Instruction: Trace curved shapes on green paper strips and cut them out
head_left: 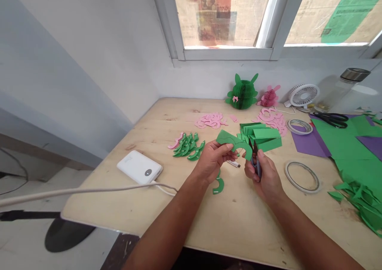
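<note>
My left hand (215, 158) pinches a green paper piece (228, 138) with a curved cut edge. In my right hand (266, 175) is a pair of scissors (255, 160), its blades at the right end of that paper. Whether the blades are parted is hard to make out. Just beyond lies a stack of folded green paper (262, 136). Below my left hand a green curved cutout (220, 185) rests on the table, partly covered. To the left sits a pile of green curved cutouts (186, 144) with small white marks and a pink one at its edge.
A white power bank (139, 167) with a cable lies at left. Pink cutouts (210, 120), a green paper figure (244, 95) and a small fan (303, 95) stand farther back. Tape rolls (302, 177), black scissors (330, 119) and green sheets (343, 142) are at right.
</note>
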The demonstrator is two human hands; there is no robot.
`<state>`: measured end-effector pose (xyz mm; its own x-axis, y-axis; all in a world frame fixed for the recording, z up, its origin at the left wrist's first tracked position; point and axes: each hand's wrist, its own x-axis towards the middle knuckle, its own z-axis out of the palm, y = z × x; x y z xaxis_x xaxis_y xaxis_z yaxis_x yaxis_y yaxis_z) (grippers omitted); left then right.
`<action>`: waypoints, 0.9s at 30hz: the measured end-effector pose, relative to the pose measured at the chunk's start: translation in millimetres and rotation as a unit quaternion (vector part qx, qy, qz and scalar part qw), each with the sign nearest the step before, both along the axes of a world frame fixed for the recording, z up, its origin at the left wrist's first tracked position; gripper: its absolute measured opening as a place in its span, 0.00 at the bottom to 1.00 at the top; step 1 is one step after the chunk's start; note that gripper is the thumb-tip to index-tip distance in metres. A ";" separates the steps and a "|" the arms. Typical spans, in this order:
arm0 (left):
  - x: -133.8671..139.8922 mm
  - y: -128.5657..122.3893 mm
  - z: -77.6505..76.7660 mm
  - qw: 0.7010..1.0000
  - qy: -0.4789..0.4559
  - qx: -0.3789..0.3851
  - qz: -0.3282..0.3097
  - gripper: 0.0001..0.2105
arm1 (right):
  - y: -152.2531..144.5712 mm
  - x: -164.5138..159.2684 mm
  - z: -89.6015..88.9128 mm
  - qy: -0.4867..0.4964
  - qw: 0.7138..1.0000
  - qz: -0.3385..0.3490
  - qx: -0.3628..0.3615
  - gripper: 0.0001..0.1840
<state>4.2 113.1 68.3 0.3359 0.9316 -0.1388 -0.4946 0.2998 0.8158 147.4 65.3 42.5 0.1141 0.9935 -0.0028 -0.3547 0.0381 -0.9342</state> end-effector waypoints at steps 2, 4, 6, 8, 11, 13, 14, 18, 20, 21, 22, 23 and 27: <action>-0.5 0.6 -0.6 1.000 -0.014 0.007 0.002 0.13 | -0.4 -0.9 0.6 0.005 0.999 0.035 -0.009 0.24; -0.8 1.1 -1.6 1.000 -0.028 0.011 0.000 0.13 | -1.1 -1.3 0.6 0.008 0.998 0.060 -0.018 0.25; -0.9 1.3 -2.2 0.999 -0.037 0.011 -0.003 0.12 | -1.6 -1.7 0.2 0.013 0.997 0.078 -0.024 0.25; -0.7 0.9 -2.0 0.999 -0.040 0.011 -0.008 0.12 | -1.7 -2.1 -0.4 0.017 0.995 0.092 -0.030 0.25; -0.2 -0.4 -0.6 0.999 -0.043 0.012 -0.017 0.13 | -1.3 -2.6 -0.9 0.019 0.994 0.100 -0.038 0.26; 0.2 -1.0 0.0 0.999 -0.045 0.013 -0.016 0.13 | -1.0 -2.7 -0.9 0.015 0.994 0.099 -0.036 0.25; 0.4 -1.0 0.0 0.999 -0.047 0.013 -0.013 0.13 | -0.9 -2.8 -0.8 0.013 0.995 0.097 -0.033 0.25; -0.4 0.7 -1.8 0.997 -0.072 0.002 -0.008 0.12 | -1.3 -2.6 -0.9 0.008 0.995 0.092 -0.024 0.24; -2.1 1.9 -2.6 0.996 -0.088 0.002 -0.022 0.11 | -1.8 -1.9 -1.3 0.010 0.995 0.099 -0.020 0.24; -3.2 2.4 -2.7 0.995 -0.092 0.005 -0.033 0.11 | -2.1 -1.4 -1.6 0.011 0.994 0.105 -0.017 0.24; -4.5 2.8 -2.6 0.995 -0.091 0.011 -0.046 0.11 | -2.4 -0.7 -2.0 0.014 0.994 0.112 -0.014 0.24; -5.9 3.0 -2.2 0.994 -0.086 0.019 -0.062 0.10 | -2.6 0.0 -2.4 0.016 0.993 0.120 -0.010 0.24; -10.8 3.4 -0.1 0.989 -0.064 0.058 -0.124 0.09 | -2.9 3.6 -4.2 0.014 0.989 0.148 0.012 0.24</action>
<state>-6.6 116.4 68.2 0.5639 0.8256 0.0227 -0.5193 0.3330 0.7871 151.0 62.4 38.3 -0.1824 0.9830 0.0220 -0.3800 -0.0499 -0.9236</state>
